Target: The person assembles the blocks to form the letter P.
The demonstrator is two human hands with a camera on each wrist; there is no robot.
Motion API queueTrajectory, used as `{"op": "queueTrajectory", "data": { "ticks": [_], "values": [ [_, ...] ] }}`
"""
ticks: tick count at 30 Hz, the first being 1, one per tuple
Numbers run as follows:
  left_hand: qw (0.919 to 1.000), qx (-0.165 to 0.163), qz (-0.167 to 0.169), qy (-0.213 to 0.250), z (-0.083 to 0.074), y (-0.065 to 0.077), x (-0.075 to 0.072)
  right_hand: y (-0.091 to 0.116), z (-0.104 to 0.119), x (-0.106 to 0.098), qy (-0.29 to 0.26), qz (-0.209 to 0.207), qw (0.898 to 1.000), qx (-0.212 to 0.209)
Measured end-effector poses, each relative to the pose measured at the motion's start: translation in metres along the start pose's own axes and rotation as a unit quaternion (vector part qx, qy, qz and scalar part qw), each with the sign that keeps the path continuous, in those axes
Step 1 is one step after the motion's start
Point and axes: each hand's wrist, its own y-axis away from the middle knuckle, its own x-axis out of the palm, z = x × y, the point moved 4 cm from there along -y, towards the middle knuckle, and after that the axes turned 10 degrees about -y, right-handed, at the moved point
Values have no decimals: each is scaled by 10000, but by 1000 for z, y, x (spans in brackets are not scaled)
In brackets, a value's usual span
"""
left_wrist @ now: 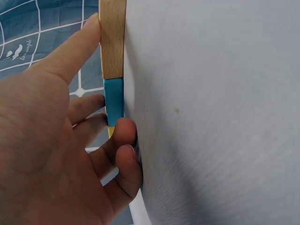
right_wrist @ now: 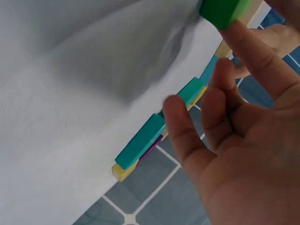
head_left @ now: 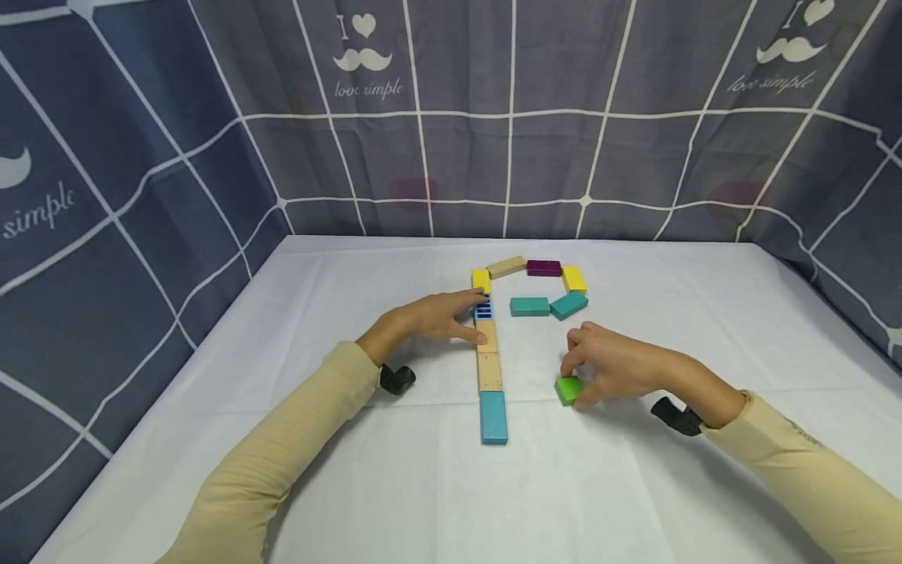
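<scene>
My left hand (head_left: 444,315) rests along a straight column of blocks. Its thumb touches a wooden block (head_left: 487,334), and its fingertips lie at a blue block (head_left: 484,312) with a patterned top. In the left wrist view, the thumb presses the side of the wooden block (left_wrist: 112,42), with fingers beside the blue block (left_wrist: 114,103). To the right of the column, my right hand (head_left: 620,364) pinches a green block (head_left: 567,389) between thumb and finger, low over the table. The right wrist view shows this green block (right_wrist: 225,11) at the upper right, partly cut off.
Below lie another wooden block (head_left: 489,372) and a blue block (head_left: 493,419); a yellow block (head_left: 481,280) tops the column. Wooden (head_left: 506,267), purple (head_left: 544,269), yellow (head_left: 574,280) and two teal blocks (head_left: 530,306) curve rightward. A checked curtain (head_left: 465,157) borders the white-covered table (head_left: 423,486).
</scene>
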Motion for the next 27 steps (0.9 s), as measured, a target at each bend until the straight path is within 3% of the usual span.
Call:
{"op": "queueTrajectory", "data": {
  "ticks": [5, 12, 20, 27],
  "values": [
    [10000, -39, -9, 35, 0, 0, 0, -20, 0, -7, 223, -559, 9981, -97],
    [9999, 10, -15, 114, 1, -1, 0, -66, 1, -24, 359, -1415, 9892, -128],
    [10000, 48, 55, 55, 2, -3, 1, -111, -13, -28, 449, -1323, 9895, 357],
    [10000, 27, 54, 42, 4, -2, 0, -127, -17, -28, 459, -1136, 9901, 680]
  ]
}}
